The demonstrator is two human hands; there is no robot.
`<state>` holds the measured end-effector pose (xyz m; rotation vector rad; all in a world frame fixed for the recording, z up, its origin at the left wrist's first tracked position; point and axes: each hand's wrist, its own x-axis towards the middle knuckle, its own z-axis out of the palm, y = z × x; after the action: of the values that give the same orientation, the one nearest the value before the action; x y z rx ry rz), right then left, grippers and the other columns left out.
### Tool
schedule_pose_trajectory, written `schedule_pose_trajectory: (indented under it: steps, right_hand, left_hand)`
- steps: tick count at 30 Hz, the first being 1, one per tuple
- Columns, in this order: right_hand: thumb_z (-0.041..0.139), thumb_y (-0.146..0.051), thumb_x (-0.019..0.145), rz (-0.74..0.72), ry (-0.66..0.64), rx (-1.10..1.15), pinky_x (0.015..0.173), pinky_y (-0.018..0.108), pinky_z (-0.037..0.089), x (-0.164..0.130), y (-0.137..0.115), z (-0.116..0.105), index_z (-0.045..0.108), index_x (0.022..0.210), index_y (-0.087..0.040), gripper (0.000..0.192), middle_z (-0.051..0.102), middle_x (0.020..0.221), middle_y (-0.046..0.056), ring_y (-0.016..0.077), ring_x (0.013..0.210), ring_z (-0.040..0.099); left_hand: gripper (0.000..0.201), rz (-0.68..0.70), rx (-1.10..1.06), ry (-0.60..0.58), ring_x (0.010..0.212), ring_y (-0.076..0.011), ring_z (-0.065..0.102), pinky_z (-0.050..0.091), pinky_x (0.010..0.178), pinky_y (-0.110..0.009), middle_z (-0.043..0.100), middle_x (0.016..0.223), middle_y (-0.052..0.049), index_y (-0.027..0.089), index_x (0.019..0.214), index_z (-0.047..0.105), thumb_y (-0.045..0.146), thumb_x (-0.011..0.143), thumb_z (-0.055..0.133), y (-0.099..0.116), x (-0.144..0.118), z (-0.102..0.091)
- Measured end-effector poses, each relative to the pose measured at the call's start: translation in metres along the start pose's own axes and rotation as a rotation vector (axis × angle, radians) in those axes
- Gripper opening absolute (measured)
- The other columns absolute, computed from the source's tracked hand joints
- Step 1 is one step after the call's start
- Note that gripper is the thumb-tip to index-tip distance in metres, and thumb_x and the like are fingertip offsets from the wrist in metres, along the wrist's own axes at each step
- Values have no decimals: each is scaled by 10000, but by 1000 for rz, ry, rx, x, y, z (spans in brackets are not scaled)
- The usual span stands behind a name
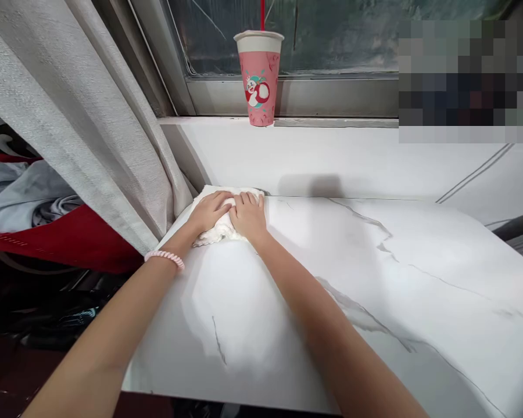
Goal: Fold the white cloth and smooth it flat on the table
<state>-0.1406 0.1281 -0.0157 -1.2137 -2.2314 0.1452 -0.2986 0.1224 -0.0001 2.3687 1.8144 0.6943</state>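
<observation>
A crumpled white cloth (220,231) lies on the white marble-patterned table (253,325), at its far left corner by the wall. My left hand (209,212) rests flat on the cloth, fingers stretched out, with a pink twisted band (164,257) around that wrist. Close beside it my right hand (249,216) presses on the cloth too, its fingers extended forward and its thumb near the left fingertips. Both palms face down, and the cloth's middle is partly covered by them.
A pink paper cup (261,87) with a red straw stands on the window sill above the table. A pale curtain (108,116) hangs against the left side. Left of it, grey clothes (30,191) lie on something red. Cables (475,173) run along the wall at right.
</observation>
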Motion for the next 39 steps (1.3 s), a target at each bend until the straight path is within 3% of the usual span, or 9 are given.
schedule_pose_trajectory:
  steps: [6,14,19,22,25,34,39]
  right_hand:
    - [381,-244,1001,-56,11,13,1185,583,202,-58,-10,-24,537,1302,-125,359,557,1393,157,305,1366,414]
    - [392,-273,977,-300,-81,65,1195,568,229,-171,0,-97,532,1342,-100,427,537,1425,168,308,1366,420]
    - [391,-294,961,-300,-120,66,1191,593,241,-224,21,-136,528,1389,-133,477,512,1457,174,335,1386,404]
    - [402,-283,948,-286,-139,72,1192,585,235,-224,38,-146,542,1372,-144,468,535,1433,167,327,1371,423]
    - [406,-272,935,-265,-155,84,1187,556,229,-204,59,-147,560,1331,-143,445,565,1394,158,304,1337,450]
    - [414,-218,928,-139,-125,42,1161,494,209,-102,118,-117,566,1264,-146,376,599,1334,134,264,1274,470]
    - [414,-199,926,-90,-79,28,1160,481,189,-63,147,-105,563,1272,-161,379,603,1332,131,262,1267,474]
  left_hand:
    - [444,-9,-2,-5,1273,-275,517,352,1127,-482,598,1343,-88,211,1236,561,446,939,330,48,-54,-6]
    - [406,-16,134,91,1312,-281,506,345,1151,-530,579,1380,-126,209,1300,521,361,989,310,158,-163,8]
    - [431,82,140,46,1365,-272,471,350,1170,-535,556,1421,-109,282,1398,443,351,982,355,210,-187,21]
    - [433,104,133,21,1378,-271,457,346,1173,-539,559,1413,-120,264,1399,440,341,984,343,223,-174,29]
    - [413,103,120,0,1369,-275,460,337,1173,-530,559,1402,-139,226,1356,475,339,988,324,223,-146,36]
    - [354,48,31,15,1279,-290,512,358,1128,-475,597,1322,-122,183,1226,548,310,933,396,180,-18,59]
    - [327,63,23,17,1218,-281,546,383,1094,-454,616,1282,-104,191,1189,571,295,921,412,165,38,71]
